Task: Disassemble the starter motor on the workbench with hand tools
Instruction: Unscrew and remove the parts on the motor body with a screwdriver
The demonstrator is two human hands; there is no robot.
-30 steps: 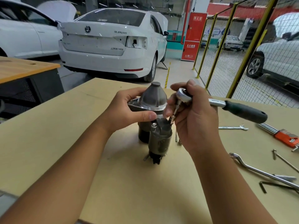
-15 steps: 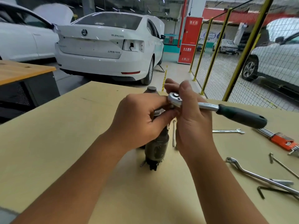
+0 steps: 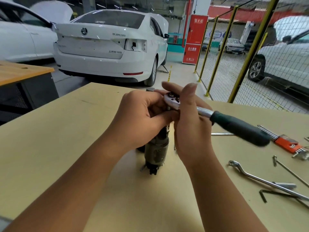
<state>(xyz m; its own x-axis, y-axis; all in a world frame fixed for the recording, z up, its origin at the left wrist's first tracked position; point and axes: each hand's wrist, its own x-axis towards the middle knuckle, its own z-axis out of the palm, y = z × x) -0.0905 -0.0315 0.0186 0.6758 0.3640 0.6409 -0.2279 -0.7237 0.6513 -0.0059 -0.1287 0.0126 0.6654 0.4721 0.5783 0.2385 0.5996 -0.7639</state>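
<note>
garage bay behind, pale plywood worktop [image 3: 66, 148] fills the foreground. far left: second wooden bench [image 3: 20, 71] with dark base, part of a white car [image 3: 18, 41] behind it. centre back: white sedan [image 3: 107, 47], tail toward camera, one tail lamp missing. starter motor [image 3: 156, 151] stands upright mid-worktop, top hidden by both hands. left hand [image 3: 142, 119] curled around the motor's upper part, gripping it. right hand [image 3: 189, 118] wraps the head end of a ratchet wrench [image 3: 234, 126], chrome head over the motor top, dark green handle pointing right. red sign pillar [image 3: 194, 39] and yellow mesh fence [image 3: 234, 52] right of centre, parked cars beyond. right side of worktop: orange hex key set [image 3: 287, 143], offset ring spanner [image 3: 260, 180], loose hex key [image 3: 267, 194], thin rod [image 3: 291, 171].
</note>
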